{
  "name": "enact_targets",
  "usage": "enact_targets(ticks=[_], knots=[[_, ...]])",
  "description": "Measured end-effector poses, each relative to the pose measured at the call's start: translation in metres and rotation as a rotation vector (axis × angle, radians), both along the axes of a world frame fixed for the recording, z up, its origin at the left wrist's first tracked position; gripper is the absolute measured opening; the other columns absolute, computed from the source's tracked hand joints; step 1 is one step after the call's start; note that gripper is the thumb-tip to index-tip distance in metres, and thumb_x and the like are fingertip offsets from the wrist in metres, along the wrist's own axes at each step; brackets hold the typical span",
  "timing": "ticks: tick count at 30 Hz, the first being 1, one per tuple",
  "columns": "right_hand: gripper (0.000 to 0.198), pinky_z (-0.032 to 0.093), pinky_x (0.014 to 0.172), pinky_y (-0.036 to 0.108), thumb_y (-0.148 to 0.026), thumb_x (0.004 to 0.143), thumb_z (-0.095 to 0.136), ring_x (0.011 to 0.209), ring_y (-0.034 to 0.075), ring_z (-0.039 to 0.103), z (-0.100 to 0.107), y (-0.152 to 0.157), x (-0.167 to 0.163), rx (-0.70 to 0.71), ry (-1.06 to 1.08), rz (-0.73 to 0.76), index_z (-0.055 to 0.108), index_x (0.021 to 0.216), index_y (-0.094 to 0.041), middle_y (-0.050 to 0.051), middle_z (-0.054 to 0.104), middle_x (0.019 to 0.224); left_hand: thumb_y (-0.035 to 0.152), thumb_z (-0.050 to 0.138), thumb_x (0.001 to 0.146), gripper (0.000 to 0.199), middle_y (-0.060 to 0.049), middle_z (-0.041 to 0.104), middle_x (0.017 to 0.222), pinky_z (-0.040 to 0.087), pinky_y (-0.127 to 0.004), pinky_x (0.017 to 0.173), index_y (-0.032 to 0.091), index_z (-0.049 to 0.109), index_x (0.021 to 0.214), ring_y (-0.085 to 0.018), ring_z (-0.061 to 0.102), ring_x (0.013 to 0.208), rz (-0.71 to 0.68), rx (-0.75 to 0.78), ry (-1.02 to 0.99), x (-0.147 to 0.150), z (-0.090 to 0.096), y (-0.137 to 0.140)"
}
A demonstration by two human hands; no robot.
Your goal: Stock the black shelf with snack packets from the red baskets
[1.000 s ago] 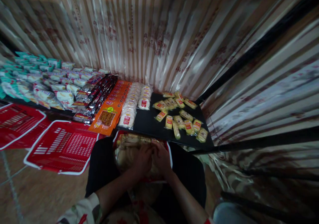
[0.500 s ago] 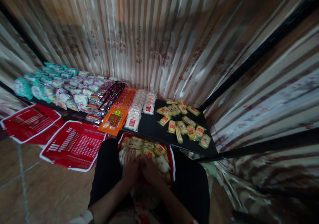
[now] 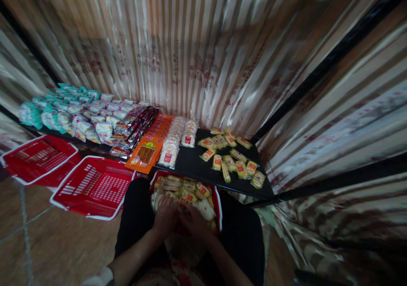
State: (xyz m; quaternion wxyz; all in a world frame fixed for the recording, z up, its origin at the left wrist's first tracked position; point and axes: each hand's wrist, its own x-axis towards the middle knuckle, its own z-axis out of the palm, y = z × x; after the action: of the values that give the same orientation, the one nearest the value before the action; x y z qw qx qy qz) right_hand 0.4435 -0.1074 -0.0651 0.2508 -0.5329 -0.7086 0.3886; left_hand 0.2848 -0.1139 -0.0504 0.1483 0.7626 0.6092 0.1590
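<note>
A red basket [image 3: 219, 209] with a white rim sits between my knees, filled with small yellow snack packets [image 3: 189, 195] and white cracker packets [image 3: 206, 208]. Over its near side, my left hand [image 3: 165, 214] and my right hand [image 3: 192, 220] are side by side, almost touching. The left fingers bend over pale packets at the basket's left. My right hand is closed, with its fingers curled in toward the left. What lies between or under the fingers is hidden and dim.
Ahead runs a black shelf [image 3: 190, 163] with loose yellow packets [image 3: 241, 169], rows of white cracker packs [image 3: 170, 148], an orange snack bag [image 3: 149, 146], dark foil packets [image 3: 133, 127] and teal bags [image 3: 51, 115]. Two red baskets [image 3: 98, 186] stand at left. Black poles [image 3: 318, 76] and striped curtains surround it.
The view has shifted slightly. Both hands stay together over the basket, with only small finger movement. The packets on the shelf look unchanged.
</note>
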Motion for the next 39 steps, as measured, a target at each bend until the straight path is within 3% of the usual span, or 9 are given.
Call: enact_targets(ticks=[4,12,14,18,23,27,30,34,39], knots=[[0.043,0.044,0.095,0.041,-0.034,0.078,0.058,0.107,0.024,0.058,0.012,-0.001,0.010,0.018,0.029,0.063,0.059,0.119,-0.024,0.009,0.064,0.118,0.024,0.054,0.080,0.021,-0.010,0.065,0.097,0.037,-0.046,0.099,0.020,0.068,0.095,-0.027,0.055,0.107,0.007,-0.034,-0.092,-0.001,0.021,0.007],[0.028,0.048,0.085,0.037,-0.030,0.077,0.054,0.094,0.022,0.063,0.043,0.021,0.021,0.100,0.021,-0.140,0.067,0.101,-0.021,0.007,0.069,0.100,0.039,0.053,0.080,0.037,-0.008,0.067,0.105,0.045,-0.031,0.086,0.018,0.063,0.109,-0.021,0.061,0.097,0.082,-0.370,-0.356,-0.003,0.060,0.039],[0.029,0.050,0.080,0.036,-0.033,0.077,0.055,0.087,0.022,0.064,0.049,0.029,0.024,0.075,0.084,-0.161,0.067,0.100,-0.021,0.007,0.070,0.094,0.039,0.058,0.076,0.039,-0.005,0.068,0.099,0.046,-0.028,0.080,0.018,0.062,0.108,-0.019,0.062,0.090,0.068,-0.374,-0.389,-0.006,0.060,0.045],[0.033,0.054,0.067,0.034,-0.045,0.076,0.056,0.069,0.020,0.064,0.060,0.041,0.022,-0.045,0.330,-0.183,0.067,0.095,-0.020,0.005,0.070,0.079,0.029,0.054,0.076,0.022,0.001,0.066,0.078,0.044,-0.022,0.067,0.018,0.064,0.092,-0.014,0.061,0.073,0.061,-0.347,-0.449,-0.010,0.060,0.056],[0.039,0.053,0.064,0.031,-0.053,0.071,0.062,0.066,0.018,0.063,0.071,0.051,0.011,-0.152,0.553,-0.170,0.066,0.090,-0.019,0.004,0.069,0.074,0.025,0.051,0.079,0.017,0.000,0.068,0.078,0.042,-0.021,0.067,0.018,0.064,0.087,-0.013,0.061,0.074,0.143,-0.316,-0.502,-0.008,0.074,0.066],[0.042,0.049,0.053,0.026,-0.057,0.070,0.063,0.053,0.014,0.057,0.079,0.057,0.007,-0.235,0.619,-0.248,0.066,0.085,-0.017,0.000,0.064,0.059,0.027,0.050,0.081,0.017,-0.001,0.067,0.076,0.043,-0.021,0.066,0.016,0.063,0.082,-0.013,0.061,0.071,0.193,-0.311,-0.554,-0.002,0.083,0.075],[0.043,0.048,0.054,0.025,-0.055,0.069,0.064,0.051,0.012,0.057,0.082,0.066,0.006,-0.267,0.672,-0.300,0.065,0.087,-0.017,0.000,0.065,0.062,0.028,0.049,0.082,0.017,-0.001,0.067,0.075,0.043,-0.021,0.062,0.017,0.062,0.083,-0.012,0.060,0.068,0.225,-0.308,-0.603,0.004,0.087,0.084],[0.047,0.051,0.061,0.028,-0.052,0.065,0.068,0.060,0.015,0.062,0.081,0.082,0.008,-0.254,0.727,-0.343,0.062,0.095,-0.017,0.003,0.069,0.073,0.026,0.048,0.084,0.016,-0.002,0.068,0.079,0.044,-0.021,0.065,0.017,0.061,0.087,-0.012,0.061,0.070,0.282,-0.276,-0.580,0.012,0.097,0.098],[0.039,0.050,0.057,0.026,-0.046,0.064,0.066,0.058,0.014,0.061,0.071,0.109,0.010,-0.094,0.597,-0.457,0.062,0.091,-0.018,0.001,0.067,0.072,0.026,0.046,0.086,0.021,-0.004,0.069,0.086,0.047,-0.024,0.070,0.016,0.060,0.098,-0.014,0.064,0.075,0.323,-0.258,-0.547,0.023,0.097,0.115]])
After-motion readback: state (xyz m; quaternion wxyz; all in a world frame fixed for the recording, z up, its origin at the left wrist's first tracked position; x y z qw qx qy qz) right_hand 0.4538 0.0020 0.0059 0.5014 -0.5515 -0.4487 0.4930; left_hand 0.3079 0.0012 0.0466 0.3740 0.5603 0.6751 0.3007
